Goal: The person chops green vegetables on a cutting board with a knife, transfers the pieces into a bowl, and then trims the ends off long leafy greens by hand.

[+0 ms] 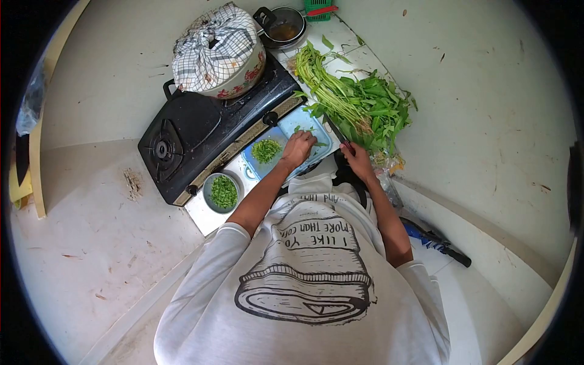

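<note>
A blue cutting board (283,128) lies on the white tiled counter, with a pile of chopped greens (266,151) on its left part. My left hand (298,148) is over the middle of the board, fingers bent down at small green pieces; what they pinch, if anything, is too small to name. At the board's right edge my right hand (358,159) is closed round a knife (335,132), whose blade points up and to the left. A grey bowl (208,196) of chopped greens stands to the left of the board.
Long-stemmed leafy greens (359,106) lie in a heap behind and right of the board. A black gas stove (201,131) stands behind the board, with a large cloth-covered pot (237,85) on it. Farther back are a strainer (286,27) and a green basket (317,16).
</note>
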A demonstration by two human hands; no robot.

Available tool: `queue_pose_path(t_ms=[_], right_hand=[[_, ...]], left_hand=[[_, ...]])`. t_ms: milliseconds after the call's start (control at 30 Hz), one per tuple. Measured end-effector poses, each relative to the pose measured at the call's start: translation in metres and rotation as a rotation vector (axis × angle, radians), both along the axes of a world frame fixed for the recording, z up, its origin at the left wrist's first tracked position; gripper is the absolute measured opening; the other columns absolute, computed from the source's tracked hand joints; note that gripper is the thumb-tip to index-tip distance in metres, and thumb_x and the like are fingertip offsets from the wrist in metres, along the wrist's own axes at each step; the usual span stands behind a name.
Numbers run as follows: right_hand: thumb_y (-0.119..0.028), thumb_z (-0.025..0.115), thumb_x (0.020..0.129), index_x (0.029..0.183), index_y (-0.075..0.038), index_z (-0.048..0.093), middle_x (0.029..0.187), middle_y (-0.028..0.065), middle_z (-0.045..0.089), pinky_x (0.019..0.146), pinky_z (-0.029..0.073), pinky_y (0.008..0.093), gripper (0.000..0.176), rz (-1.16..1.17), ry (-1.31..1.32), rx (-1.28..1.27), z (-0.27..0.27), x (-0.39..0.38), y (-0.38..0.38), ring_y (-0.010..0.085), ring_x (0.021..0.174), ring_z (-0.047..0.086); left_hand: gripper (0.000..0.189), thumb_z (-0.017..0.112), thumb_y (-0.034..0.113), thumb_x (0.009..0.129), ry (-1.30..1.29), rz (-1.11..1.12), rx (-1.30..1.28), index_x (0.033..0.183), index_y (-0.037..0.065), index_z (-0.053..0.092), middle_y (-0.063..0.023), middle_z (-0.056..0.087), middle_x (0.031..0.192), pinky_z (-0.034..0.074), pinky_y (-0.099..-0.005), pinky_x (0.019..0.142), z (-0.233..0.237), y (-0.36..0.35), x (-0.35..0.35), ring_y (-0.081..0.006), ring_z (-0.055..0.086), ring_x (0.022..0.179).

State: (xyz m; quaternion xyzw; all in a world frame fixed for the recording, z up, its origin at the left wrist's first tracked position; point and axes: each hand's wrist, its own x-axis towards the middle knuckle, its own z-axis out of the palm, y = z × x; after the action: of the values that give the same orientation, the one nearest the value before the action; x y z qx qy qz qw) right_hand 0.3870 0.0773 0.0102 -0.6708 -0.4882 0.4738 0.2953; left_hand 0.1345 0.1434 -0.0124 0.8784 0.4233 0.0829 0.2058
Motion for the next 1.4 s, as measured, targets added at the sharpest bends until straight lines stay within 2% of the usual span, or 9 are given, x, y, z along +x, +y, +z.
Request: queue_pose_path(t_ms=[133, 233, 333, 433, 533, 667, 967, 1033, 1400], right_hand=[[-0.045, 0.065, 0.1, 0.096, 0.001, 0.066, 0.07, 0.0046, 0.062, 0.059, 0.045, 0.0313, 0.046, 0.017, -0.027, 0.013, -0.005, 0.002, 0.001, 0.0143, 0.061, 0.056], [-0.044, 0.066, 0.099, 0.095, 0.001, 0.066, 0.07, 0.004, 0.061, 0.058, 0.045, 0.031, 0.045, 0.029, -0.044, 0.016, -0.008, 0.004, 0.005, 0.0137, 0.061, 0.055], [-0.042, 0.066, 0.099, 0.095, 0.001, 0.066, 0.07, 0.0035, 0.061, 0.058, 0.045, 0.0302, 0.044, 0.017, 0.002, 0.001, -0.002, 0.002, 0.01, 0.0128, 0.061, 0.055], [-0.041, 0.067, 0.099, 0.095, 0.0, 0.067, 0.07, 0.0025, 0.06, 0.058, 0.044, 0.0293, 0.041, 0.05, 0.04, -0.021, 0.005, 0.0, 0.018, 0.0118, 0.061, 0.054], [-0.045, 0.065, 0.099, 0.095, 0.003, 0.067, 0.068, 0.0104, 0.06, 0.062, 0.044, 0.0376, 0.048, 0.069, 0.027, 0.01, -0.002, -0.005, 0.03, 0.0209, 0.062, 0.054], [-0.045, 0.067, 0.099, 0.098, 0.003, 0.067, 0.069, 0.0081, 0.062, 0.063, 0.044, 0.0355, 0.048, 0.141, 0.049, 0.009, 0.001, -0.013, 0.046, 0.0169, 0.064, 0.053], [-0.021, 0.079, 0.091, 0.106, 0.002, 0.064, 0.09, 0.0066, 0.07, 0.077, 0.053, 0.0288, 0.031, 0.267, 0.308, 0.138, 0.065, -0.074, 0.087, 0.0129, 0.083, 0.066], [-0.017, 0.08, 0.09, 0.104, 0.001, 0.063, 0.092, 0.0075, 0.071, 0.077, 0.052, 0.029, 0.029, 0.277, 0.319, 0.218, 0.068, -0.087, 0.092, 0.0122, 0.083, 0.065], [-0.011, 0.081, 0.088, 0.091, -0.004, 0.056, 0.088, 0.006, 0.07, 0.076, 0.052, 0.0292, 0.026, 0.347, 0.436, 0.07, 0.043, -0.11, 0.083, 0.0115, 0.081, 0.064]], left_hand=[[0.033, 0.064, 0.005, 0.079, 0.066, -0.054, 0.189, 0.113, 0.008, 0.067, -0.0101, 0.063, 0.113, 0.048, -0.0409, 0.093, 0.006, -0.003, 0.001, -0.0296, 0.058, 0.109], [0.027, 0.064, 0.004, 0.082, 0.097, -0.016, 0.159, 0.108, 0.007, 0.066, -0.0113, 0.061, 0.115, 0.048, -0.0425, 0.092, 0.005, -0.005, 0.003, -0.0309, 0.058, 0.109], [0.019, 0.063, 0.003, 0.088, -0.115, 0.136, -0.009, 0.107, 0.006, 0.064, -0.0107, 0.066, 0.111, 0.05, -0.04, 0.086, 0.006, -0.001, 0.003, -0.0263, 0.061, 0.1], [0.01, 0.062, 0.007, 0.098, -0.644, 0.556, -0.478, 0.108, 0.005, 0.062, -0.0078, 0.071, 0.104, 0.05, -0.0339, 0.076, 0.012, -0.001, 0.005, -0.0182, 0.063, 0.088], [0.015, 0.066, 0.017, 0.101, -1.029, 0.714, -0.801, 0.113, 0.009, 0.061, -0.002, 0.073, 0.101, 0.048, -0.0263, 0.074, 0.001, 0.004, -0.013, -0.0087, 0.06, 0.085], [0.017, 0.067, 0.019, 0.1, -1.204, 0.928, -0.933, 0.114, 0.011, 0.062, 0.0005, 0.073, 0.106, 0.047, -0.0242, 0.076, 0.008, 0.001, -0.027, -0.0071, 0.06, 0.086], [0.015, 0.067, 0.019, 0.1, -1.394, 0.93, -0.907, 0.113, 0.012, 0.063, 0.0003, 0.073, 0.106, 0.048, -0.0269, 0.081, 0.066, -0.008, -0.006, -0.0086, 0.064, 0.092], [0.014, 0.066, 0.016, 0.1, -1.412, 0.944, -0.87, 0.112, 0.011, 0.063, -0.0009, 0.073, 0.105, 0.05, -0.0255, 0.078, 0.068, -0.007, -0.003, -0.0082, 0.064, 0.091], [0.012, 0.066, 0.014, 0.1, -1.497, 1.162, -0.853, 0.111, 0.01, 0.065, 0.0004, 0.07, 0.101, 0.05, -0.0253, 0.08, 0.074, -0.041, -0.019, -0.0083, 0.063, 0.09]])
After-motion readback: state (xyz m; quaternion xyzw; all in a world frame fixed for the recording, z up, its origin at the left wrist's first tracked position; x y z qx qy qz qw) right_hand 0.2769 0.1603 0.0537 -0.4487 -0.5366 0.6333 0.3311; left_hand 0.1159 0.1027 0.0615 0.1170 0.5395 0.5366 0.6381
